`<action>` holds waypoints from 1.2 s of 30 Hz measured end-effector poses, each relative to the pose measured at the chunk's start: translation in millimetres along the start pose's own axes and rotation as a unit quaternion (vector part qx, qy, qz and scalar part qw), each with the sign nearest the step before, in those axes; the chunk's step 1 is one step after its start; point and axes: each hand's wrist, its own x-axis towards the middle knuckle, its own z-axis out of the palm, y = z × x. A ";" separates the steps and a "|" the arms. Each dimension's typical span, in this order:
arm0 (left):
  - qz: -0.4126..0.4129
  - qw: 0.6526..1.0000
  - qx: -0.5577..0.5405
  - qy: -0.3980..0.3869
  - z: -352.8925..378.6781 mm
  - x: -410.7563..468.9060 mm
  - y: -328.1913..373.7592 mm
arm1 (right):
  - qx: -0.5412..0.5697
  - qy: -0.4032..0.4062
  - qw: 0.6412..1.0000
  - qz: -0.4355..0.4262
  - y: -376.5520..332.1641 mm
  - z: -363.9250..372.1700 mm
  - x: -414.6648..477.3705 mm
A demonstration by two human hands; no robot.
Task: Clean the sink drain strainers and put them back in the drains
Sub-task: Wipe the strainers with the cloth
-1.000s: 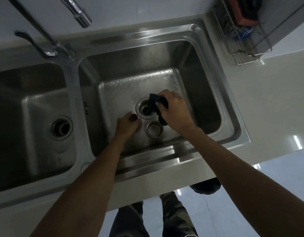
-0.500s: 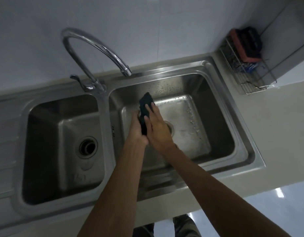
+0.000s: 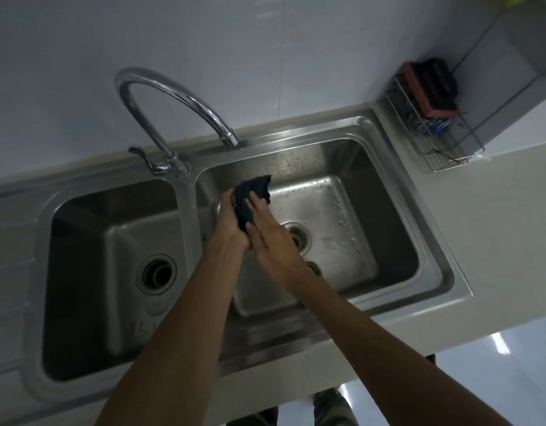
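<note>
A dark cloth point(image 3: 253, 192) is pressed between my two hands above the left part of the right basin point(image 3: 336, 210). My left hand point(image 3: 231, 221) cups it from the left, and my right hand point(image 3: 273, 241) lies flat against it from the right. Whatever the cloth wraps is hidden. The right drain point(image 3: 300, 233) shows just right of my right hand. A round metal strainer point(image 3: 315, 267) lies on the basin floor, mostly hidden behind my right wrist. The left drain point(image 3: 157, 273) sits in the left basin point(image 3: 81, 241).
A curved chrome faucet point(image 3: 173, 99) arches over the divider, its spout over the right basin's back edge. A wire rack point(image 3: 434, 130) with sponges stands on the counter point(image 3: 496, 241) at the back right. White tiled wall lies behind.
My hands lifted from the right drain and came together around the cloth, higher and further left. The left hand left the basin floor. The view tilted up, showing faucet and wall.
</note>
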 end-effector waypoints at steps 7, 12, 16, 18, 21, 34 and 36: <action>0.066 0.975 0.213 0.010 -3.9 5.4 -12.8 | 0.241 0.125 0.937 0.219 9.2 -39.3 46.0; 0.337 0.761 0.553 0.046 -29.8 15.7 -18.4 | 0.441 0.176 0.857 0.202 18.9 -76.2 37.4; 0.409 0.729 0.546 -0.050 -33.4 11.7 -22.1 | 0.150 0.033 0.983 0.101 4.3 -79.8 33.3; 0.423 0.743 0.516 -0.054 -32.1 6.9 -23.1 | -0.004 -0.028 1.000 0.008 -0.8 -74.9 30.4; 0.454 0.730 0.510 -0.009 -33.8 -4.7 -21.7 | -0.076 -0.051 0.988 -0.125 -4.6 -75.6 30.8; 0.460 0.525 0.715 -0.023 -22.5 -12.5 -22.1 | -0.164 -0.172 0.970 0.043 -6.6 -81.2 42.2; 0.454 0.512 0.728 -0.031 -26.7 -12.5 -27.5 | -0.049 -0.212 0.969 0.118 2.3 -87.6 41.4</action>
